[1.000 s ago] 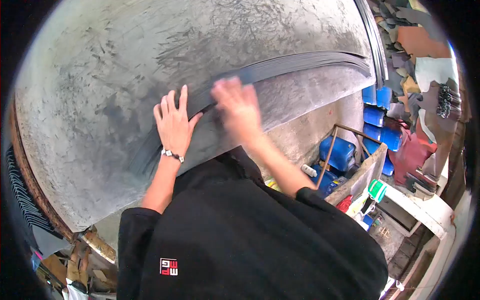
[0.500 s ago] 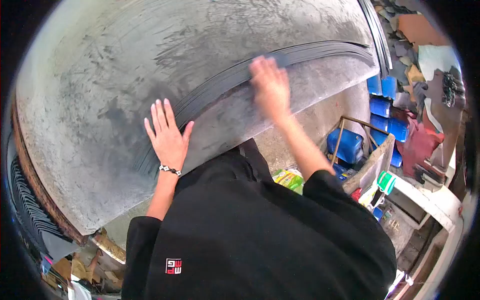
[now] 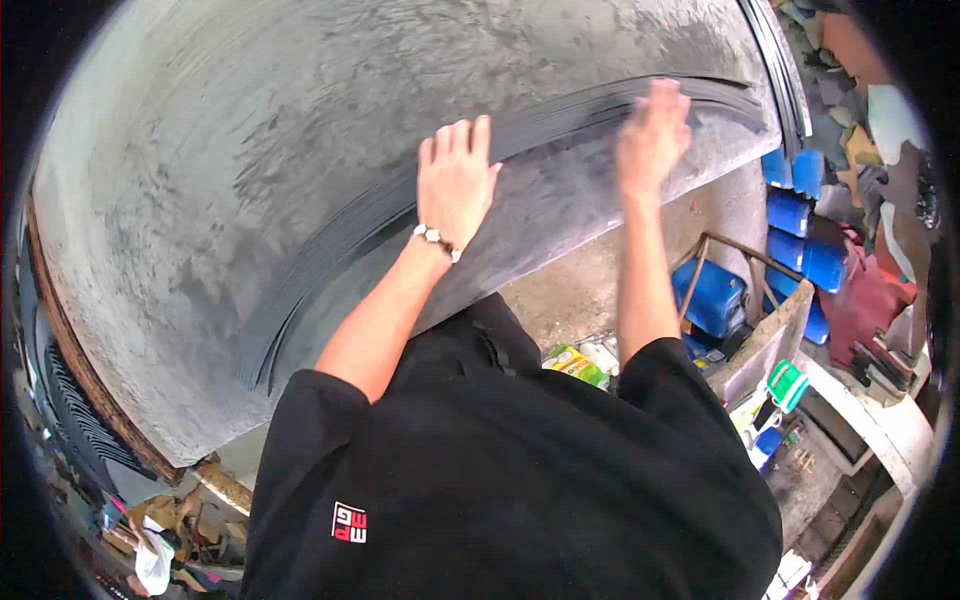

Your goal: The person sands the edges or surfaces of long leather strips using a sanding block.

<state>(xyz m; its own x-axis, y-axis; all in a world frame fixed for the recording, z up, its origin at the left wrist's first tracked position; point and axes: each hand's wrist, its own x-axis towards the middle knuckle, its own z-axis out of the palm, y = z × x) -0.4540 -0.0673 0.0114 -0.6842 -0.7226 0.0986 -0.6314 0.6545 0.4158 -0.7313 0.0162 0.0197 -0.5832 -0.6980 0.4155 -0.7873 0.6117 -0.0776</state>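
Observation:
A curved bundle of thin dark grey strips (image 3: 335, 240) arcs over the stained grey tabletop (image 3: 190, 290), fanning out at its left end. My left hand (image 3: 455, 185), with a beaded bracelet at the wrist, lies flat on the middle of the bundle, fingers stretched and close together. Farther right, my right hand (image 3: 652, 140) is over the strips near their right end. Motion blurs its fingers, and I cannot make out whether anything is under them.
More dark strips (image 3: 775, 70) hang over the table's right edge. Blue plastic containers (image 3: 710, 295) stand on the floor at right, near a bottle with a green cap (image 3: 787, 385). Scrap sheets (image 3: 865, 300) are heaped beyond. Another stack of dark strips (image 3: 85, 415) sits at far left.
Both hands have moved right along the bundle, the left from near its left end to the middle. The strips' left end is now uncovered and fanned out.

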